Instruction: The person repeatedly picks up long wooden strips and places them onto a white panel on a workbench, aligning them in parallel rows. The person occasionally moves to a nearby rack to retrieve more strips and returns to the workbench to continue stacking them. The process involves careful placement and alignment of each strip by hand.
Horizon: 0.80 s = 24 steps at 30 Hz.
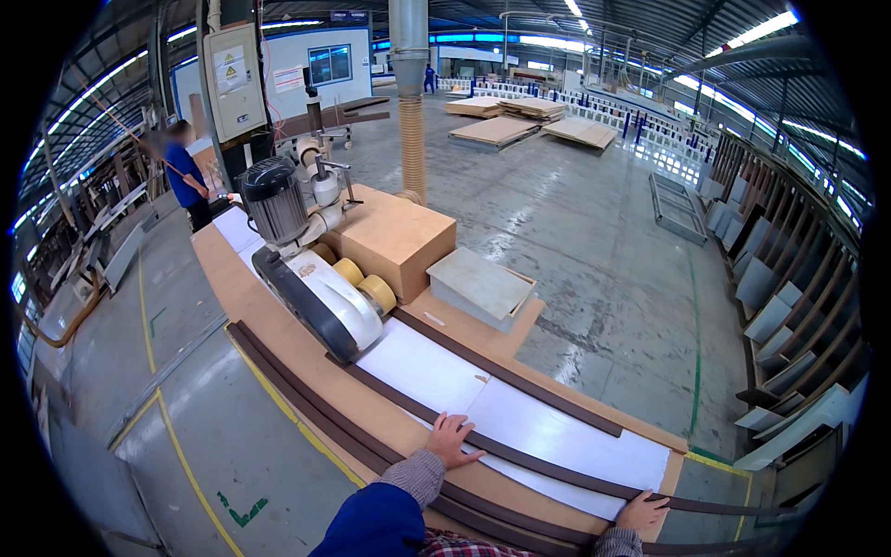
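A long dark brown strip (543,468) lies along the white board on the tan worktable, its left end at the feeder machine (320,292) and its right end past the table. My left hand (450,442) rests on it with fingers spread, near the middle of the table. Farther right, my right hand (642,511) is closed on the same strip; its fingertips are partly hidden. Yellow rollers (362,281) show on the machine's far side. A second brown strip (520,381) lies along the far side of the white surface (580,436). Several more brown strips (311,408) line the near edge.
A tan box (394,237) and a grey tray-like box (483,286) sit behind the machine. A ribbed duct (411,144) rises beyond. At the far left stands a person in blue (186,176). Boards lean in a rack (789,297) on the right; stacked panels (506,121) lie farther back.
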### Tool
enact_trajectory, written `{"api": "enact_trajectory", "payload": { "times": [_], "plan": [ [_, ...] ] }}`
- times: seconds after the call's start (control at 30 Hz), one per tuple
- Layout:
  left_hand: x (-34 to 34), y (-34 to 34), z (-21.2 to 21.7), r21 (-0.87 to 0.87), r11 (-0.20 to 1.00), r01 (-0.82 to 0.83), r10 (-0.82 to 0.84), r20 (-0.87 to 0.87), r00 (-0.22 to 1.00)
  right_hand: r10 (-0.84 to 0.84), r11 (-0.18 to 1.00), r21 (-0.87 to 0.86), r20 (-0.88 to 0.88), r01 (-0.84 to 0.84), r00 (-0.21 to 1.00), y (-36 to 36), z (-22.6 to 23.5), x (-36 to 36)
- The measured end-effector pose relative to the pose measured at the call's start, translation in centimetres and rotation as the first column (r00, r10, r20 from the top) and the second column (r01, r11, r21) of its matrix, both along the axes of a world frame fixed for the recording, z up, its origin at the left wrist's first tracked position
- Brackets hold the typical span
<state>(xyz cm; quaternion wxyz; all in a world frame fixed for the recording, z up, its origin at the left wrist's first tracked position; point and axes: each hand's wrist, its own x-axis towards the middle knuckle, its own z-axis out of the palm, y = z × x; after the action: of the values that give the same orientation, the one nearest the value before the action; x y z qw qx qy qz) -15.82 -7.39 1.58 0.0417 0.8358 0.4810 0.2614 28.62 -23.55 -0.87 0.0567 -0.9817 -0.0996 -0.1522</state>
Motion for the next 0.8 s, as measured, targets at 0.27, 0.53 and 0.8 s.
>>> {"api": "enact_trajectory", "payload": {
  "times": [0.27,0.53,0.8],
  "plan": [
    [0.1,0.0,0.2,0.045,0.999,-0.002,0.0,0.029,1.0,0.005,0.998,0.056,0.021,-0.006,1.0,0.0,-0.2,0.0],
    [0.1,0.2,-0.2,0.004,1.0,0.014,-0.014,0.002,1.0,0.015,0.998,0.063,-0.028,-0.014,0.999,0.1,0.2,-0.2],
    [1.1,0.7,-1.1,-0.119,0.993,0.009,-0.027,-0.149,0.988,-0.032,0.999,0.022,0.006,0.032,0.999,0.4,-0.6,0.4]
  ]
}}
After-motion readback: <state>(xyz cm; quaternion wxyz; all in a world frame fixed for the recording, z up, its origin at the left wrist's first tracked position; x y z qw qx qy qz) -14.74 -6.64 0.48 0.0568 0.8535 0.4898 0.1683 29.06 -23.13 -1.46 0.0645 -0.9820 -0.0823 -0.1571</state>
